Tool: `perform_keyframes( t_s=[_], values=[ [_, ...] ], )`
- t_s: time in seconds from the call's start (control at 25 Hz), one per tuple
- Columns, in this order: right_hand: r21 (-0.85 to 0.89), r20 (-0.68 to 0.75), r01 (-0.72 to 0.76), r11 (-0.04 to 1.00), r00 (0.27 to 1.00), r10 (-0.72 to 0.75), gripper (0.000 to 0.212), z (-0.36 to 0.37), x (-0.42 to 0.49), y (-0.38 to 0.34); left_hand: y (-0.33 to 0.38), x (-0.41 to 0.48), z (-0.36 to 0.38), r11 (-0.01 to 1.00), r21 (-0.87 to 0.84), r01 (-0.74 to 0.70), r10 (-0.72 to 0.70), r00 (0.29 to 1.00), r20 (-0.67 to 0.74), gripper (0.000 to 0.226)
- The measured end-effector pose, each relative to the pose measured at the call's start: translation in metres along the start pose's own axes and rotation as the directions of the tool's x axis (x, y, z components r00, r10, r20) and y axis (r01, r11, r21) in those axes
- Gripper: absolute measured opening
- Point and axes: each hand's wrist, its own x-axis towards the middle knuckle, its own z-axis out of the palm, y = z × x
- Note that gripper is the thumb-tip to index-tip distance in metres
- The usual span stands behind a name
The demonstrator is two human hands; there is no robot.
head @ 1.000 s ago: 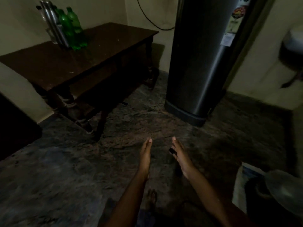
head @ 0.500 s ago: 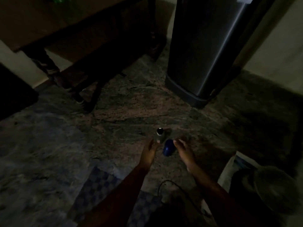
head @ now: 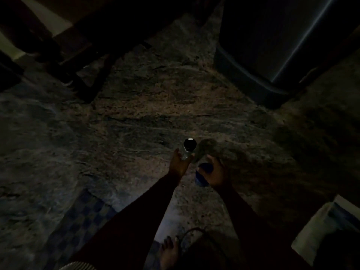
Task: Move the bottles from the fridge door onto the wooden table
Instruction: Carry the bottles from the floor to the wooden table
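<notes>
Clear plastic sits in my left hand (head: pixel 178 165), fingers curled round the dark-capped bottle (head: pixel 189 145); my right hand (head: pixel 216 172) clamps the blue bottle (head: pixel 201 178). Both seem to stand on the stone floor (head: pixel 136 123), near the fridge (head: pixel 272 45). I'd grip low, lift straight, and keep them upright toward the tabletop, out of view.

Very dim shot: tall dark metal fridge (head: pixel 272 45) stood upper right, all else placed off it. Below-left of fridge, over mottled brown-grey stone floor (head: pixel 136 123), left hand (head: pixel 179 163) gripped a clear plastic bottle (head: pixel 189 145) w/ dark round cap facing the camera. Right hand (head: pixel 219 173), on the fridge side of it, curled round a small blue bottle (head: pixel 202 175). Dark wooden table legs (head: pixel 93 75) stood far left of fridge. Blue checked mat (head: pixel 83 217) & bare foot (head: pixel 168 252) lay well below-left of fridge. White-blue bag (head: pixel 319 225) sat approx. straight below it.
</notes>
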Motion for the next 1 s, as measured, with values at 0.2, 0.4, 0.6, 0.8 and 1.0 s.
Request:
perform_keyframes(
  t_s=[0.2,0.4,0.6,0.8,1.0],
  values=[
    [-0.292,0.078,0.102,0.951,0.993,-0.083,0.084,0.027,0.035,0.043,-0.028,0.077,0.027,0.993,0.056,-0.105,0.108,0.993,-0.045,0.087],
    [-0.335,0.107,0.067,0.94,0.994,-0.033,0.087,0.029,0.045,0.047,-0.029,0.12,0.031,0.942,0.267,-0.203,0.233,0.969,-0.083,0.063],
    [-0.445,0.174,0.042,0.895,0.984,0.04,0.097,0.024,0.034,0.039,-0.046,0.079,0.009,0.915,0.257,-0.312,0.353,0.926,-0.133,0.059],
    [-0.369,0.158,0.008,0.929,0.986,0.055,0.092,-0.002,-0.017,-0.028,-0.032,0.006,-0.049,0.915,0.167,-0.367,0.385,0.919,-0.085,0.059],
    [-0.338,0.173,0.081,0.938,0.985,-0.023,0.092,-0.048,-0.093,-0.145,0.047,-0.105,-0.121,0.915,0.084,-0.394,0.401,0.911,-0.095,0.057]
  ],
)
